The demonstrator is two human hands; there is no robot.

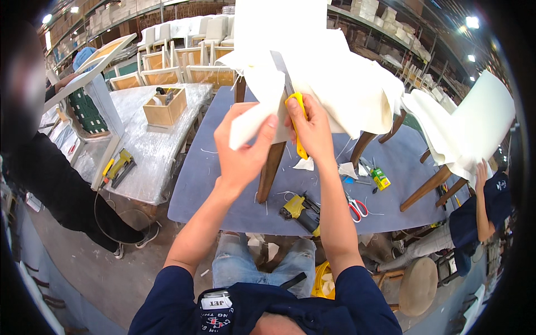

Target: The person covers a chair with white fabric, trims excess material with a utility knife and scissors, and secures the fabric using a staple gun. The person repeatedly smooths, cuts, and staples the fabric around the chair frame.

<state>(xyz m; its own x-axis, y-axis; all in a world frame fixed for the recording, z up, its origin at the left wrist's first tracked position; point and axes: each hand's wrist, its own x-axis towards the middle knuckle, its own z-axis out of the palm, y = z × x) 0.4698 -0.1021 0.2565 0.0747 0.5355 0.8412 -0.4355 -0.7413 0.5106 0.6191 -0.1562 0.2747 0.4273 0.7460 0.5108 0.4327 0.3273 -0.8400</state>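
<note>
In front of me a chair with white fabric (pixel 279 28) over it stands on the blue-grey table (pixel 223 195), one brown wooden leg (pixel 271 176) toward me. My left hand (pixel 241 153) pinches a loose flap of that fabric (pixel 244 127) between thumb and fingers. Closed around the yellow handle of a snap-off utility knife (pixel 300 146) is my right hand (pixel 314 125). Its long blade points up and away, lying against the fabric beside the flap. The exact cutting edge contact cannot be made out.
Near the table's front edge lie a yellow-black staple gun (pixel 301 213), red-handled scissors (pixel 357 210) and a green-yellow small box (pixel 381 178), among scraps. Another draped chair (pixel 427 187) stands right, a person's hand on it. Left, a wrapped table (pixel 139 187) bears a wooden box (pixel 166 109); another person stands there.
</note>
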